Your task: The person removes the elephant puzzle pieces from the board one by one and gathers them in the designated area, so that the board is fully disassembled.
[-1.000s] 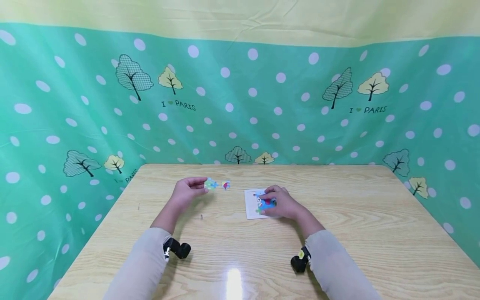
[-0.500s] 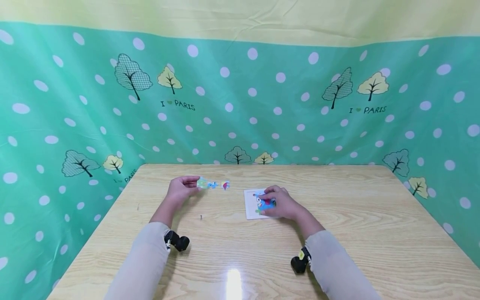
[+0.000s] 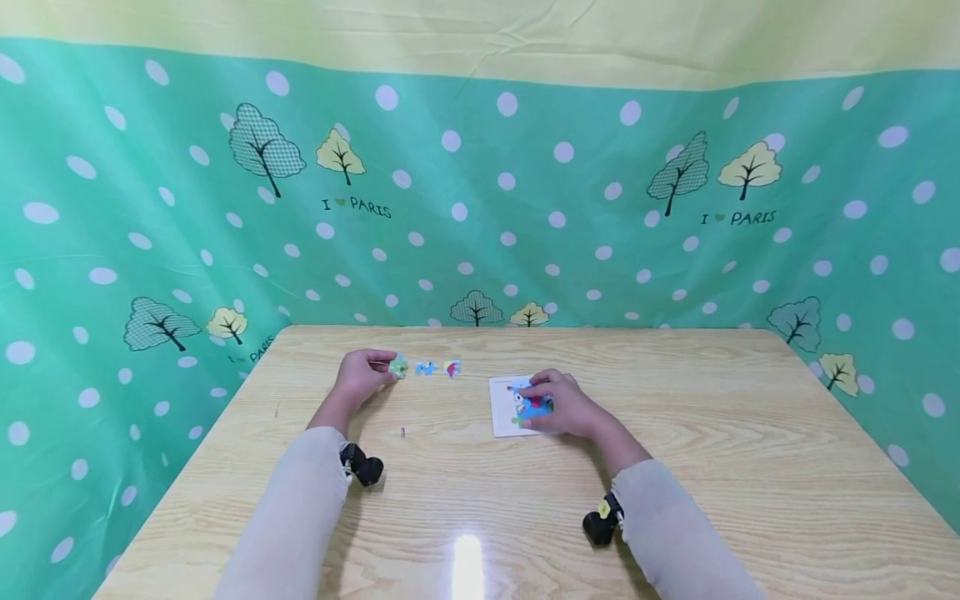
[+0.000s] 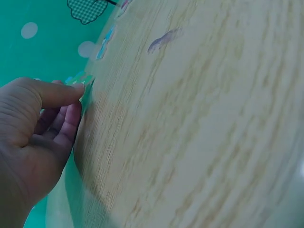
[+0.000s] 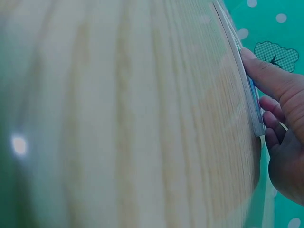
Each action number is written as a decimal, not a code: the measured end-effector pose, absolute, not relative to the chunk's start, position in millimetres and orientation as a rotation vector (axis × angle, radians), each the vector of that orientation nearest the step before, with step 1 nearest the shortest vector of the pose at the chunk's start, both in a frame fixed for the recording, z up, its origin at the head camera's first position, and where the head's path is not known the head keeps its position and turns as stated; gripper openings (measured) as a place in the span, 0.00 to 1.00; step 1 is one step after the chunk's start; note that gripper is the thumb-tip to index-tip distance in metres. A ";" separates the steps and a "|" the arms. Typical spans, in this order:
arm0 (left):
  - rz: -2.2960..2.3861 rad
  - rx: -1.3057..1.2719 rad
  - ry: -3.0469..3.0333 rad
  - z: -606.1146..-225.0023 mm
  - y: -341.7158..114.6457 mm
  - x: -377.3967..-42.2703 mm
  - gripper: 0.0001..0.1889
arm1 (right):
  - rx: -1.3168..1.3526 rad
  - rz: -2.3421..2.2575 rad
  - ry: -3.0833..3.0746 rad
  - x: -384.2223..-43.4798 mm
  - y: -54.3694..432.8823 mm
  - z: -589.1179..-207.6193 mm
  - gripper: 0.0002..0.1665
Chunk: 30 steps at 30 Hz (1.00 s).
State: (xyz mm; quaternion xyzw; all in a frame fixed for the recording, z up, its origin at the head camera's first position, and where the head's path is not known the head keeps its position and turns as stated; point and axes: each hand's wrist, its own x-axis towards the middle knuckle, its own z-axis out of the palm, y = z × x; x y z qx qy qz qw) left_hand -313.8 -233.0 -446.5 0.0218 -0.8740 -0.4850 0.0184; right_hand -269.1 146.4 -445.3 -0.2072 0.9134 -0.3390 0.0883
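Note:
Between thumb and fingers of my left hand [image 3: 363, 375] is a green puzzle piece [image 3: 399, 367], at the left rear of the table. In the left wrist view the same piece [image 4: 78, 79] shows at the thumb tip. Right of it lie a blue-and-white puzzle piece [image 3: 426, 368] and a red-and-yellow one [image 3: 452, 368], apart from each other. My right hand [image 3: 566, 407] rests on a white puzzle board [image 3: 502, 408], thumb and forefinger spread over a blue and red picture part [image 3: 534, 407]. The hand covers the board's right side. From the right wrist, the board [image 5: 240, 61] appears edge-on under the thumb.
The wooden table [image 3: 480, 492] reaches to a green dotted curtain [image 3: 420, 200] at the back. A small dark mark [image 3: 402, 432] lies on the wood in front of the left hand. Cameras are strapped at both sleeves.
My left hand has moved left with the green piece, away from the blue-and-white piece, and a gap now shows between them. The right hand and board have stayed put.

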 end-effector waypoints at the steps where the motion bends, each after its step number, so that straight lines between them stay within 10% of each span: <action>1: -1.467 0.068 -2.735 -446.8 -232.8 -314.4 0.20 | -0.617 -1.009 2.719 -269.0 146.5 -445.3 0.31; 30: -1.562 -0.039 -2.712 -450.0 -238.4 -305.6 0.24 | -0.571 -1.040 2.719 -268.5 144.3 -447.0 0.31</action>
